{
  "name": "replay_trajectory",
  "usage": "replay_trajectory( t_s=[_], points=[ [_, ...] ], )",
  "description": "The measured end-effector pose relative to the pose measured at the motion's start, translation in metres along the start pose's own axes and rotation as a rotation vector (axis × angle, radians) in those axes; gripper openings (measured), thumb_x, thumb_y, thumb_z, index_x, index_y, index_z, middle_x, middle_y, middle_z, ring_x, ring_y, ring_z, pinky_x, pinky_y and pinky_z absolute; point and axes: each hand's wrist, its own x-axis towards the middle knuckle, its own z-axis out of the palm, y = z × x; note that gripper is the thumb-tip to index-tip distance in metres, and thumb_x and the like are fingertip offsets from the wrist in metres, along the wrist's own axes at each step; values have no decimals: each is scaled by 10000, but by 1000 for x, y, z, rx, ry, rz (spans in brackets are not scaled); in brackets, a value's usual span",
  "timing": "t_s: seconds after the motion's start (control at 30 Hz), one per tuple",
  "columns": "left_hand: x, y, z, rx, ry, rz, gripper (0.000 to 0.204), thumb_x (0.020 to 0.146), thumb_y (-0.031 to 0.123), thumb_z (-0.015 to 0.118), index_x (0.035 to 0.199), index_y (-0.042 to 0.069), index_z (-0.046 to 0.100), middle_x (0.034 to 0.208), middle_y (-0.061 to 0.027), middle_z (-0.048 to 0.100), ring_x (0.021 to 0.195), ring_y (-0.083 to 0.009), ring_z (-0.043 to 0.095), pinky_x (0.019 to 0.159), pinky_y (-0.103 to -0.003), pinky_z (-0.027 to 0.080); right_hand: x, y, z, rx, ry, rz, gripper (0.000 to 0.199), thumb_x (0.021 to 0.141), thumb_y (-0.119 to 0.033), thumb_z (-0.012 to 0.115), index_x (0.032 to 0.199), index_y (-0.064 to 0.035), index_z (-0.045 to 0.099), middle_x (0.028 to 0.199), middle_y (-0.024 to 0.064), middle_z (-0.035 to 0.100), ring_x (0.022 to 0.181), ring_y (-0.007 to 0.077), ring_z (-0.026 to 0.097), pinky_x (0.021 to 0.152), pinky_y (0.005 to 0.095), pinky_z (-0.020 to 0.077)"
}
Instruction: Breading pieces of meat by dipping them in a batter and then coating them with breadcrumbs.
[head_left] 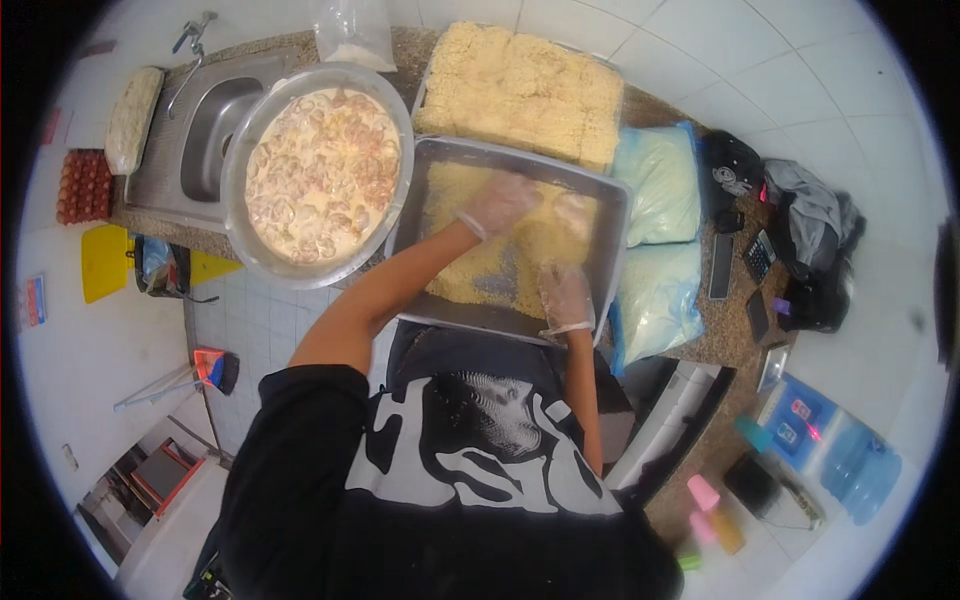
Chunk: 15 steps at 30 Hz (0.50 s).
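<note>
My left hand (503, 204), in a clear plastic glove, lies on the yellow breadcrumbs (455, 265) inside a deep grey tray (480, 319). Its fingers reach rightward over the crumbs, holding nothing that I can see. Close to those fingertips, a pale piece of raw meat (573, 214) rests among the crumbs at the tray's right side. My right hand (567, 299), gloved too, is at the tray's near right part, fingers stretched forward into the crumbs. Both hands look open. Left of the tray stands a large metal bowl (236, 200) of raw meat pieces in creamy batter.
Behind the tray sits another tray heaped with breaded pieces (520, 90). Bags of crumbs (655, 300) line the right side. A sink (208, 140) is at the left, egg cartons (84, 187) beyond it. Phones, a calculator (760, 257) and clothing (805, 205) occupy the right counter.
</note>
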Motion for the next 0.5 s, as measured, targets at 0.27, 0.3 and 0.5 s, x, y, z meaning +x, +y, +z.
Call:
replay_trajectory(
  t_s=[0.27, 0.3, 0.5],
  points=[
    [-79, 9, -11, 129, -60, -274, 139, 760, 113, 523, 888, 134, 571, 869, -47, 568, 881, -237, 569, 779, -384, 421, 30, -28, -10, 2, -56, 110, 367, 861, -349, 528, 997, -20, 616, 908, 267, 607, 878, 416, 588, 776, 483, 454],
    [-88, 6, -5, 127, 41, -235, 130, 760, 105, 518, 879, 125, 565, 876, -53, 560, 869, -247, 565, 776, -394, 420, 33, -31, -4, -1, -61, 111, 367, 861, -349, 528, 997, -20, 616, 908, 267, 607, 878, 416, 588, 776, 483, 454],
    [-82, 30, -76, -109, 576, -452, 330, 664, 23, 553, 993, 39, 574, 948, -161, 573, 896, -347, 553, 780, -444, 451, 137, -65, 26, -300, -256, 111, 450, 864, -411, 526, 1004, 0, 646, 983, 230, 635, 938, 377, 609, 836, 455, 466]
  ],
)
